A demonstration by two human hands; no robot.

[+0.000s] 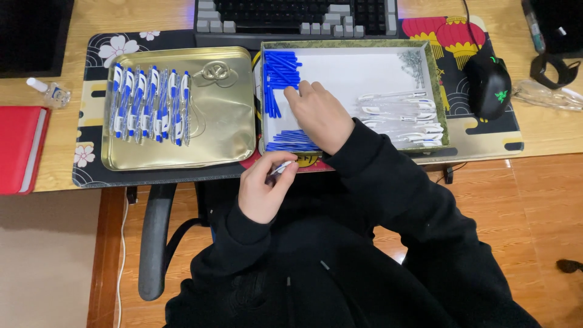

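My left hand [264,191] is below the desk edge, closed on a small white and blue pen part [281,167]. My right hand [319,114] reaches into a white-floored box [355,73], its fingertips touching a pile of blue pen tubes [279,76] at the box's left side. More blue pieces [291,141] lie at the box's lower left corner. Clear pen barrels [404,115] lie at the box's right, with small metal springs [413,64] at the upper right. Several finished blue and white pens [150,103] lie in a row in a gold tin lid [225,121].
A keyboard [297,18] stands behind the box. A black mouse [489,88] is on the mat at the right. A red notebook [21,146] and a small clear bottle [51,92] lie at the left. Chair armrest [152,243] is below the desk.
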